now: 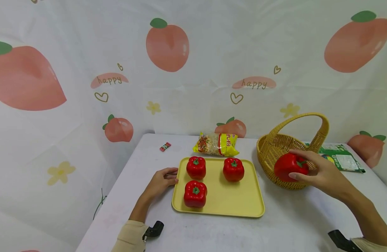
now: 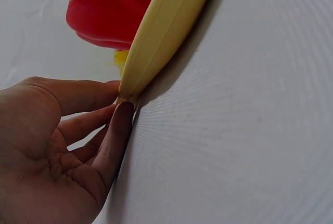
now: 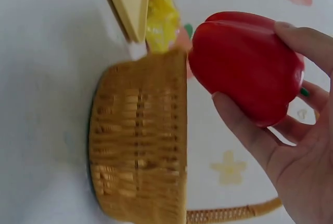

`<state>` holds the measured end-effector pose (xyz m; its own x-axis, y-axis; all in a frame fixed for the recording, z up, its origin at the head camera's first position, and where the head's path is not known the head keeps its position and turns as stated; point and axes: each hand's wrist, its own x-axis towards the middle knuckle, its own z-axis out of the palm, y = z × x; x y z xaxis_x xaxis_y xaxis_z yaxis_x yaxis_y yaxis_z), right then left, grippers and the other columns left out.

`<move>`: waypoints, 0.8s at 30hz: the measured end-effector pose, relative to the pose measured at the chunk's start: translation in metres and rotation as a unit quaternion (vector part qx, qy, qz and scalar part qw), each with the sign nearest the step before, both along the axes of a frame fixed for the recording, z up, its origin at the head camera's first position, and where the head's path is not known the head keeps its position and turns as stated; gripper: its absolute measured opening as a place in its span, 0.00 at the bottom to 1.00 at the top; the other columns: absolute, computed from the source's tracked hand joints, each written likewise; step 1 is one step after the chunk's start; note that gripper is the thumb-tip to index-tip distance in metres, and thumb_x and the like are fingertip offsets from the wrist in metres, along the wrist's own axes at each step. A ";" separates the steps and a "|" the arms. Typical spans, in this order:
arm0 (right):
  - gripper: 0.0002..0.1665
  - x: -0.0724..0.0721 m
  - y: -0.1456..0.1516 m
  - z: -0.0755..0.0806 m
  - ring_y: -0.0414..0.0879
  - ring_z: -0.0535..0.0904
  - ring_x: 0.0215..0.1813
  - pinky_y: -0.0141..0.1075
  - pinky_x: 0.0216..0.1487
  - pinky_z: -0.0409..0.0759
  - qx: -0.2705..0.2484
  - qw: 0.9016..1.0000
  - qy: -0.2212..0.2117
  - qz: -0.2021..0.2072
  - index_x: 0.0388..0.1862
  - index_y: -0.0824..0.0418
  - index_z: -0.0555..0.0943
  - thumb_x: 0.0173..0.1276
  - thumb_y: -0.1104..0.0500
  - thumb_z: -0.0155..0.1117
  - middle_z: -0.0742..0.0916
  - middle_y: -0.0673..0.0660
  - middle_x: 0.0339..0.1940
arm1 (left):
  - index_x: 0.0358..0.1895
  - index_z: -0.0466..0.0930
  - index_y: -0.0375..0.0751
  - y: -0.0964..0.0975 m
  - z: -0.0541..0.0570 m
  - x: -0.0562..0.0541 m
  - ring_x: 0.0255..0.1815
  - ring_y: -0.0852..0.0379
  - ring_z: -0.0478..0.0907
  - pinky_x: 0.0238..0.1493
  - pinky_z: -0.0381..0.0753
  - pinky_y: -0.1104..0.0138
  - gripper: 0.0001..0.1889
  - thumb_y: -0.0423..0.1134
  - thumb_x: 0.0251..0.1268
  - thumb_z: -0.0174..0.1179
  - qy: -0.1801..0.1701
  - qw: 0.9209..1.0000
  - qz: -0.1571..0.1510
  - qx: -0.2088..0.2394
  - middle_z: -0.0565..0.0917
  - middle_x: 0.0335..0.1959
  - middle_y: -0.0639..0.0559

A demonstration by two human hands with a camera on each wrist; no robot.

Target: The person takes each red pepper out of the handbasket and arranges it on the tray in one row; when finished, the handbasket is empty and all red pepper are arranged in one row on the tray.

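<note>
My right hand (image 1: 324, 171) grips a red bell pepper (image 1: 289, 167) with a green stem, thumb on one side and fingers on the other. In the right wrist view this pepper (image 3: 244, 63) is above the rim of the yellow wicker basket (image 3: 138, 141). At the left edge of the yellow tray (image 1: 228, 206), my left hand (image 1: 160, 182) pinches the rim between thumb and fingertips, as the left wrist view shows at the tray's side (image 2: 161, 31). On the tray stand three more red bell peppers, one front left (image 1: 195, 196), one back left (image 1: 196, 169), one back right (image 1: 233, 171).
Behind the tray lies a yellow patterned food bag (image 1: 216, 144). A small red packet (image 1: 165, 146) is at the back left of the white table (image 1: 143, 150). Right of the basket lies a green package (image 1: 341, 157). The basket's handle (image 1: 298, 117) arches upright over it.
</note>
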<state>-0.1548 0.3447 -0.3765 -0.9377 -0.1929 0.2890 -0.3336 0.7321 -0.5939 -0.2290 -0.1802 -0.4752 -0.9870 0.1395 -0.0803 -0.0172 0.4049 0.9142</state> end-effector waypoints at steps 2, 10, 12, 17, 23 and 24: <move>0.42 0.002 -0.008 -0.002 0.25 0.69 0.58 0.28 0.39 0.86 -0.008 1.000 -0.003 0.021 0.77 0.53 0.73 0.65 0.56 0.80 0.79 0.58 0.67 | 0.68 0.81 0.35 0.000 0.000 0.000 0.58 0.50 0.87 0.63 0.85 0.56 0.24 0.31 0.70 0.68 0.000 1.000 0.000 0.000 0.87 0.61 0.44; 0.42 0.006 -0.043 -0.011 0.27 0.76 0.56 0.30 0.41 0.88 -0.014 0.997 0.011 0.069 0.74 0.58 0.74 0.63 0.57 0.82 0.84 0.58 0.63 | 0.68 0.81 0.35 0.000 -0.001 0.000 0.58 0.49 0.86 0.63 0.85 0.56 0.24 0.32 0.70 0.68 0.000 1.000 -0.002 0.002 0.87 0.61 0.44; 0.42 0.006 -0.052 -0.014 0.32 0.78 0.55 0.31 0.41 0.88 -0.020 0.997 0.004 0.079 0.73 0.60 0.73 0.63 0.57 0.82 0.84 0.59 0.62 | 0.68 0.81 0.35 0.000 0.000 0.000 0.58 0.49 0.86 0.63 0.85 0.57 0.24 0.31 0.70 0.68 0.000 1.000 -0.003 0.005 0.87 0.61 0.44; 0.41 0.005 -0.069 -0.021 0.49 0.82 0.57 0.32 0.45 0.88 -0.016 0.996 -0.020 0.090 0.71 0.57 0.74 0.63 0.53 0.83 0.84 0.56 0.63 | 0.68 0.81 0.33 -0.001 0.001 0.001 0.57 0.50 0.86 0.60 0.86 0.60 0.24 0.30 0.69 0.68 0.003 1.000 -0.003 0.010 0.87 0.60 0.44; 0.40 0.006 -0.085 -0.027 0.51 0.82 0.59 0.33 0.50 0.87 0.002 0.994 -0.026 0.104 0.71 0.53 0.76 0.63 0.48 0.82 0.84 0.51 0.62 | 0.68 0.80 0.32 -0.001 0.001 0.001 0.58 0.48 0.86 0.59 0.86 0.61 0.25 0.30 0.69 0.68 0.005 1.000 -0.009 0.010 0.87 0.60 0.41; 0.40 0.006 -0.088 -0.028 0.50 0.82 0.59 0.33 0.51 0.87 0.003 0.994 -0.027 0.109 0.71 0.52 0.76 0.64 0.47 0.82 0.84 0.51 0.62 | 0.68 0.80 0.32 -0.001 0.001 0.000 0.58 0.49 0.86 0.59 0.86 0.61 0.25 0.30 0.69 0.68 0.006 1.000 -0.009 0.010 0.87 0.60 0.41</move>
